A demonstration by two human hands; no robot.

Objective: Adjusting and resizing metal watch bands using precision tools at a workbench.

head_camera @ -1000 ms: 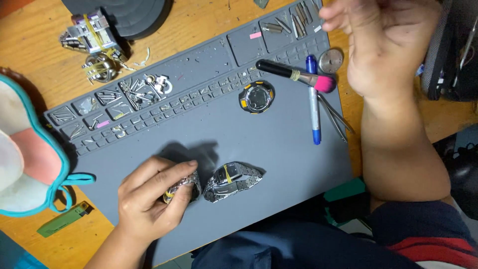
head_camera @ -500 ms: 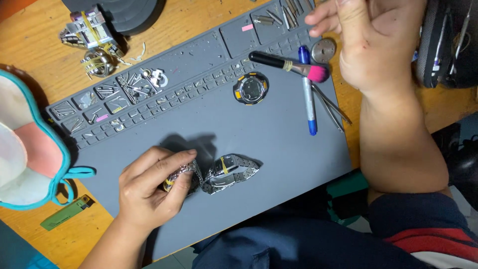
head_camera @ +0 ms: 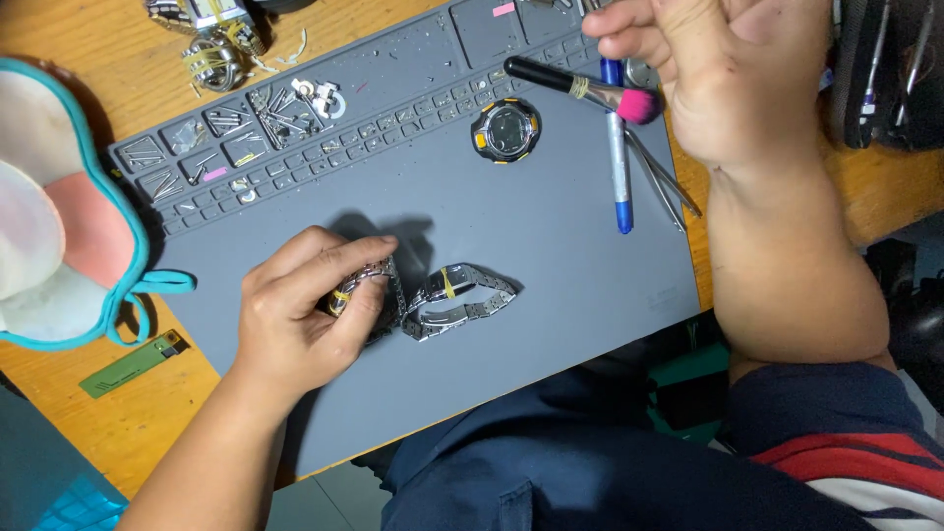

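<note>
My left hand (head_camera: 295, 315) rests on the grey work mat (head_camera: 551, 256), thumb and fingers closed on one end of a silver metal watch bracelet (head_camera: 457, 295) with yellow accents. The rest of the bracelet lies looped on the mat to the right of that hand. My right hand (head_camera: 728, 69) is raised at the top right with fingers loosely curled; whether it holds something small is not visible. Below it lie a pink-tipped brush (head_camera: 580, 88), a blue pen (head_camera: 618, 167) and tweezers (head_camera: 664, 182). A round watch case (head_camera: 504, 131) sits on the mat.
The mat's back compartments hold small metal parts (head_camera: 285, 103). More watch parts (head_camera: 211, 49) lie on the wooden table behind. A teal-edged fabric pouch (head_camera: 59, 226) and a green lighter (head_camera: 133, 364) are at the left. A black tool case (head_camera: 885, 69) stands at the right.
The view has tilted, so everything sits higher in the frame. My left hand keeps hold of the bracelet end; my right hand stays raised above the brush.
</note>
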